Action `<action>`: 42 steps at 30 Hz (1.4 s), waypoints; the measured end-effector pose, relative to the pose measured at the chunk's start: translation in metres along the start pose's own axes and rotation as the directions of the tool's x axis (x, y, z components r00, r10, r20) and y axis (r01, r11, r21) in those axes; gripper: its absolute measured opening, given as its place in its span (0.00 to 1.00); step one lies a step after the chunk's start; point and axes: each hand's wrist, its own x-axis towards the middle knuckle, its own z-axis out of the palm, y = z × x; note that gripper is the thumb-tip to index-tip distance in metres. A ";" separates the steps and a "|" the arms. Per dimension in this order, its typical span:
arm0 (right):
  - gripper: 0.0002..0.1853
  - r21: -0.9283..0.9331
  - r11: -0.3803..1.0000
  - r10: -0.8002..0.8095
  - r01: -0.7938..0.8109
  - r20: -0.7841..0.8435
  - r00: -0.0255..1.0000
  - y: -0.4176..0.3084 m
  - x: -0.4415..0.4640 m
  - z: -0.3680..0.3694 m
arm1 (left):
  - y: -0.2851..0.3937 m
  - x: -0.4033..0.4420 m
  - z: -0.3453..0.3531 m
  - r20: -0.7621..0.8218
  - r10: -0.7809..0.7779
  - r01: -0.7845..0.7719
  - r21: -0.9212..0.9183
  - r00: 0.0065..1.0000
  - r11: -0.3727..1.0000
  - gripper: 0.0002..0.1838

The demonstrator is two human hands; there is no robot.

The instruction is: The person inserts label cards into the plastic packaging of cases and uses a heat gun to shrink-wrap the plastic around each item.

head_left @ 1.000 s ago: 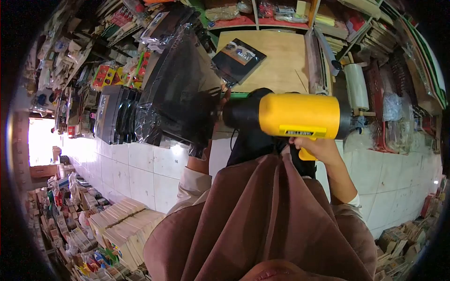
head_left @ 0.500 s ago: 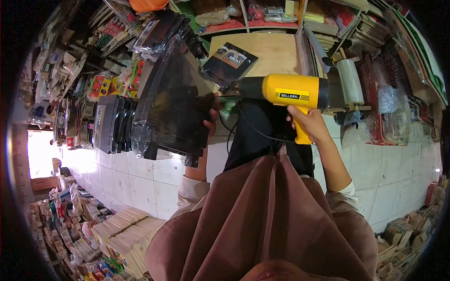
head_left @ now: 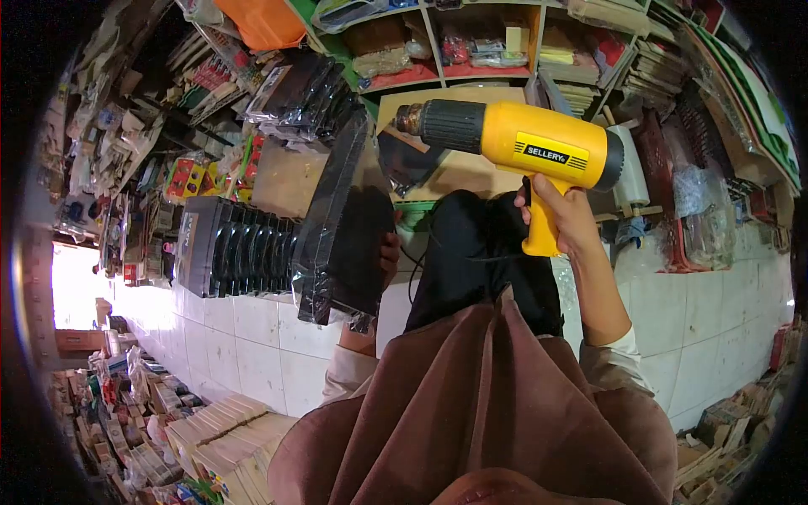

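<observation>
My right hand (head_left: 560,215) is wrapped round the handle of a yellow heat gun (head_left: 539,145) with a black barrel. Its metal nozzle points left, toward a large black package (head_left: 337,227) in clear plastic film. My left hand (head_left: 389,252) grips that package from its right side, its fingers partly hidden behind it. The package is tilted, with its narrow edge turned up. Beyond the barrel, a flat black package (head_left: 408,164) lies on the wooden board (head_left: 471,181), partly covered by the gun.
A row of black wrapped packages (head_left: 244,248) stands left of the held one, and a further stack (head_left: 299,97) lies behind. Shelves (head_left: 442,84) with bagged goods are at the top. A roll of clear film (head_left: 627,164) is at the right. Wooden pieces (head_left: 223,429) lie lower left.
The heat gun has risen and its nozzle now reaches further left. The held package has turned more edge-on and shifted right, showing more of the row beside it.
</observation>
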 end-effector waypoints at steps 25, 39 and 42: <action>0.25 -0.031 0.999 0.032 -0.030 0.066 0.997 0.037 -0.083 -0.007 | 0.037 0.011 0.025 0.012 0.802 -0.677 0.543 0.597 0.496 0.17; 0.13 -0.162 0.978 0.126 -0.128 -0.022 0.992 0.057 -0.084 0.003 | 0.042 0.032 0.039 -0.135 0.960 -0.745 0.607 0.247 0.277 0.15; 0.13 -0.165 0.982 0.090 -0.097 -0.049 0.995 0.054 -0.070 0.001 | 0.038 0.029 0.037 -0.082 0.966 -0.688 0.687 0.246 0.233 0.16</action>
